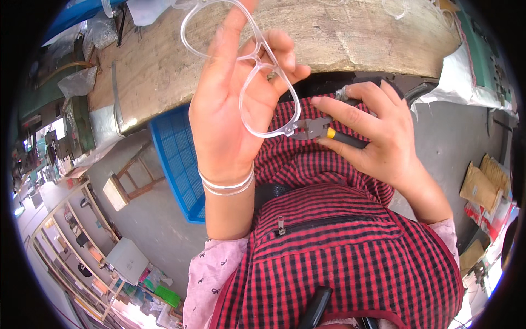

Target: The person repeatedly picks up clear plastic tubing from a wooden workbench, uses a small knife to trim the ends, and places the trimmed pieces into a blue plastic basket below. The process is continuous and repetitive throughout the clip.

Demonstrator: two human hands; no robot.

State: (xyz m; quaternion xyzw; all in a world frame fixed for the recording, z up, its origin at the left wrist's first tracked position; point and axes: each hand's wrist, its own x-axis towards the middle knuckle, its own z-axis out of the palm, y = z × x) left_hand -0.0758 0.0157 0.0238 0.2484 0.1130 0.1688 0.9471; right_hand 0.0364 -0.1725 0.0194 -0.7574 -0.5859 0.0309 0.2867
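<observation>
My left hand (238,94), palm up, holds a clear plastic eyeglass frame (296,103) with its fingers around the upper part of the frame. The frame hangs at a slant, one rim over my palm, and bears a small metal hinge (289,130) at its lower end. My right hand (370,127) grips diagonal cutting pliers (314,128) with black and yellow handles. The jaws are at the frame's hinge end; whether they are closed on it I cannot tell. Part of the handles is hidden by my fingers.
A worn wooden workbench (349,37) spans the top, with more clear frames (396,8) at its far right. A blue plastic basket (172,160) stands below its edge at the left. A wooden stool (131,177), shelving (70,230) and brown packages (478,187) stand farther off.
</observation>
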